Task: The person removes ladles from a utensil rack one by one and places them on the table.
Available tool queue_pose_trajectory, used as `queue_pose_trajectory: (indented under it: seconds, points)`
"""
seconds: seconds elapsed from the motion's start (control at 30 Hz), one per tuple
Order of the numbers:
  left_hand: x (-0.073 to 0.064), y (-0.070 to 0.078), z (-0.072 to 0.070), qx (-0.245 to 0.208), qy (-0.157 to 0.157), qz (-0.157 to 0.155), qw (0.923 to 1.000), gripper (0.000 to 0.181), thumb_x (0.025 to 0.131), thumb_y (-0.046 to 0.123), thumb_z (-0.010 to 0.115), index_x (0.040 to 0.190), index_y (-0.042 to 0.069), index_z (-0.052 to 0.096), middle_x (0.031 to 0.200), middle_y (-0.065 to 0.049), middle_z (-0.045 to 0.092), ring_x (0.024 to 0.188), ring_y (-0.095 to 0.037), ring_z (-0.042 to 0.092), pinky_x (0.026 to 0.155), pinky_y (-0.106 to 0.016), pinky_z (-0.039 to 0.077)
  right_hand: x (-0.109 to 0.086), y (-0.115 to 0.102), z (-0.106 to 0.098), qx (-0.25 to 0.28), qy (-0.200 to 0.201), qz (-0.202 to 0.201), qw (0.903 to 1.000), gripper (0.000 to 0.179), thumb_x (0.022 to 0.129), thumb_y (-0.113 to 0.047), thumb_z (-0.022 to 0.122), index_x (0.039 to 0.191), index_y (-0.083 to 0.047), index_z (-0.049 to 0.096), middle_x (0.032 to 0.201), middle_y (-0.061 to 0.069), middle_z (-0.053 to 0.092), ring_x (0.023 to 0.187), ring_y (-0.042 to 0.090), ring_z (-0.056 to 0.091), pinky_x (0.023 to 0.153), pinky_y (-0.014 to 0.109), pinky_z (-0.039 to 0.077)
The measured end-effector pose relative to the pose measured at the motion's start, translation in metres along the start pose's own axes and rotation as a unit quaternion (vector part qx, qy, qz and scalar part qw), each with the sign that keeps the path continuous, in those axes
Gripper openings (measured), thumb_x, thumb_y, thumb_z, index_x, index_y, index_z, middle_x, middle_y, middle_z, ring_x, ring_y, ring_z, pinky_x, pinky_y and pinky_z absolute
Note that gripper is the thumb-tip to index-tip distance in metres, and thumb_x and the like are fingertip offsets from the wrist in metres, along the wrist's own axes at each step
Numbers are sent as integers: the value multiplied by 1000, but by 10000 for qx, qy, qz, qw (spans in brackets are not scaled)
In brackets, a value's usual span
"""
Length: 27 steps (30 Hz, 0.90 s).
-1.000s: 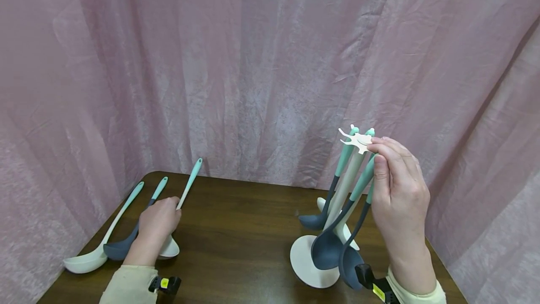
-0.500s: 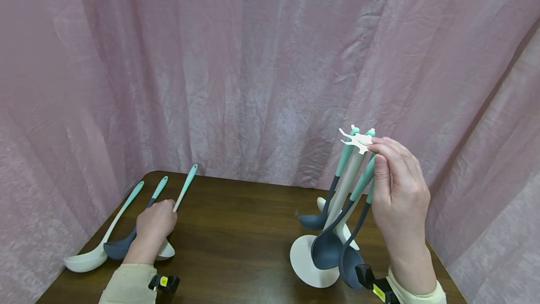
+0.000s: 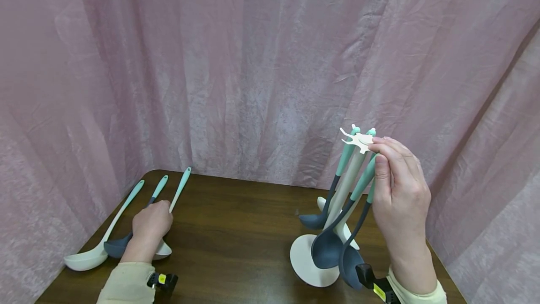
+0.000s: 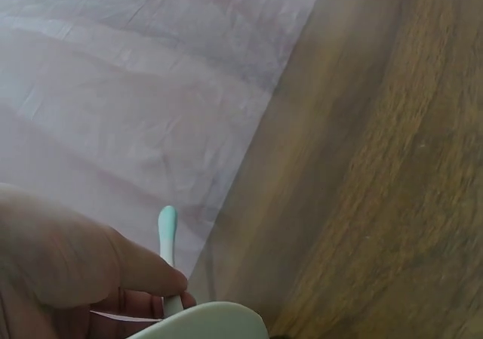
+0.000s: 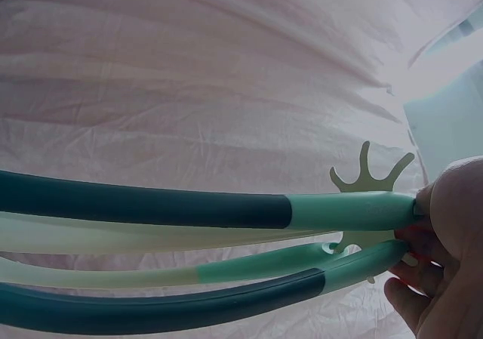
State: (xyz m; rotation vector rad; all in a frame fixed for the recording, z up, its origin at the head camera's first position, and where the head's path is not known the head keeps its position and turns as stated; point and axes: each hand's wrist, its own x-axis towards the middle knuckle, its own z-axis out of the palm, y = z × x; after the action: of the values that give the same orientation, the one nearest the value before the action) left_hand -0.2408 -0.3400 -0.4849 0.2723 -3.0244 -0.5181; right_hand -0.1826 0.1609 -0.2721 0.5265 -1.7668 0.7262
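On the left of the table my left hand point(image 3: 153, 219) grips a white utensil with a mint handle point(image 3: 182, 184). Its rounded head point(image 4: 219, 320) shows beyond the fingers in the left wrist view; the middle is hidden by the hand. Beside it lies a dark ladle point(image 3: 118, 246), partly covered by the hand and forearm. Farther left rests a white ladle point(image 3: 86, 259). My right hand point(image 3: 401, 191) pinches the hooked top of a white utensil stand point(image 3: 310, 262), fingers close to the hanging mint handles point(image 5: 355, 211). Dark ladles point(image 3: 326, 250) and white utensils hang around its post.
The brown wooden table point(image 3: 236, 229) stretches between the two hands. Pink curtains point(image 3: 253, 83) hang behind and along both sides. Black wrist cameras point(image 3: 162, 281) are strapped over the sleeves.
My left hand has slid left with the white utensil, whose handle tip now stands closer to the dark ladle's handle. My right hand and the stand have hardly moved.
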Motion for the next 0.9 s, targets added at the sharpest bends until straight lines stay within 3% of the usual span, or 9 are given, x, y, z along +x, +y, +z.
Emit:
queue_pose_trajectory:
  seconds: [0.6, 0.9]
  points:
    - [1, -6, -2, 64, -570, -68, 9983, 10, 103, 3, 63, 108, -3, 70, 98, -24, 72, 82, -41, 67, 70, -60, 56, 0, -1, 0, -37, -34, 31, 10000, 22, 109, 0, 65, 126, 2, 78, 134, 13, 76, 135, 34, 64, 119, 27, 41]
    - [4, -6, 0, 145, -628, -85, 9979, 11, 103, -1, 61, 106, -3, 71, 99, -24, 72, 82, -38, 67, 70, -59, 56, 0, -1, 0, -26, -38, 22, 10000, 22, 109, 0, 64, 126, 2, 77, 134, 13, 76, 135, 34, 64, 120, 28, 41]
